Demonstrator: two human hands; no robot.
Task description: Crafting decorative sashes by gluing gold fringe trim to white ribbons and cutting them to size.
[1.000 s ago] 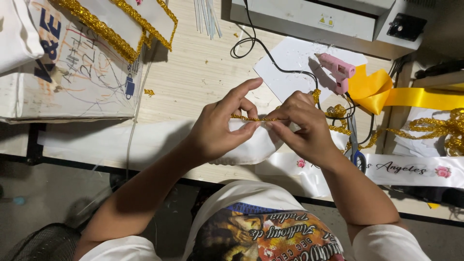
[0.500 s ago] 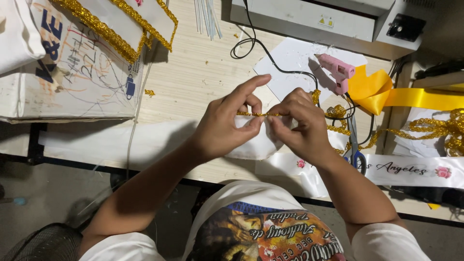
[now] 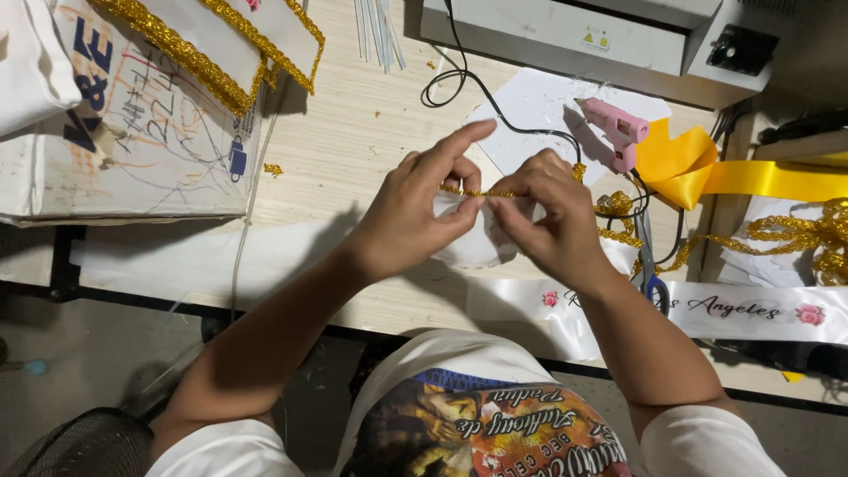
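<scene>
My left hand (image 3: 415, 216) and my right hand (image 3: 543, 221) meet over a white satin ribbon (image 3: 473, 247) on the wooden table (image 3: 353, 132). Both pinch a thin strip of gold glitter trim (image 3: 468, 192) along the ribbon's top edge, fingertips almost touching; my left index finger points up and away. More gold trim (image 3: 618, 212) trails off to the right of my right hand. The printed end of the white ribbon (image 3: 742, 309) with pink roses lies flat at the right.
A pink glue gun (image 3: 618, 128) rests on white paper behind my hands, its black cord looping left. Yellow ribbon (image 3: 698, 168) and loose gold trim (image 3: 795, 234) lie at the right. Blue-handled scissors (image 3: 654, 283), a grey machine (image 3: 574, 31), a scribbled board (image 3: 132, 132).
My hands have lifted slightly and pressed closer together along the gold trim; the left index finger has straightened and sticks out further.
</scene>
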